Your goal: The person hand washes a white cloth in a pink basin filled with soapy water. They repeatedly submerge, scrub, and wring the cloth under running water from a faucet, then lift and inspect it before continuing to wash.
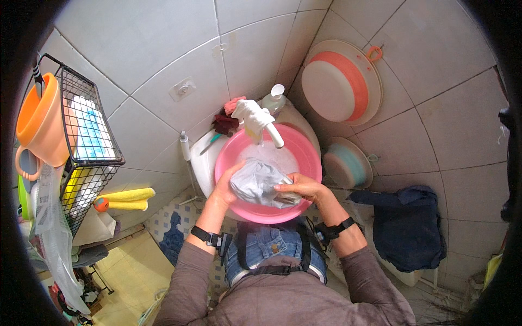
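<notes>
A light grey wet cloth is stretched between my two hands over a pink plastic basin. My left hand grips its left side, with the fingers mostly hidden behind the fabric. On the right, my right hand pinches the cloth between thumb and fingers. Pale, foamy water lies in the basin beyond the cloth. Above it juts a white faucet spout, with a white cloth draped over its body. The basin rests on a white washbasin.
A pump bottle, a dark red cloth and a teal-handled brush or tool lie behind the basin. Collapsible basins hang on the right wall above dark blue clothing. A black wire basket hangs at left, near yellow gloves or cloth.
</notes>
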Available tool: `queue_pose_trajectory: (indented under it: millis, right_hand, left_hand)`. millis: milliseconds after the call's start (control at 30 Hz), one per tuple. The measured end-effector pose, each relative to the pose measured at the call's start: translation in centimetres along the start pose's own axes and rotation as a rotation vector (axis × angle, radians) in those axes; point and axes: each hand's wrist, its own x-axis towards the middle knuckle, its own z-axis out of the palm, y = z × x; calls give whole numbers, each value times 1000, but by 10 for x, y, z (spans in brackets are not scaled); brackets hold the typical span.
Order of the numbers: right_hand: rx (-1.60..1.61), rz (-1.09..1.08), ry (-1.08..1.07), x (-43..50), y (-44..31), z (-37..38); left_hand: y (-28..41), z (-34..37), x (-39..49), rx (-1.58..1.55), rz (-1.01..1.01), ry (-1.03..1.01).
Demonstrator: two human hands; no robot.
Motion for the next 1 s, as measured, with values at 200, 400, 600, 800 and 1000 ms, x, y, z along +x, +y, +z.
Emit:
queue_pose_trajectory:
  millis: [200,400,600,800,1000]
  right_hand:
    - [-655,-218,598,21,18,-1]
    - [-104,13,279,36,31,21]
    - [207,-391,259,41,28,31]
    - [305,-389,230,19,6,5]
    - [253,-158,18,8,-11,22]
  left_hand:
    - [-8,6,0,-10,-20,-11]
    - [-18,-5,14,-18,-21,-39]
    - [-13,-10,10,60,11,-15]
    - [3,-39,3,1125,208,370]
    - [-17,-21,8,564,8,-51]
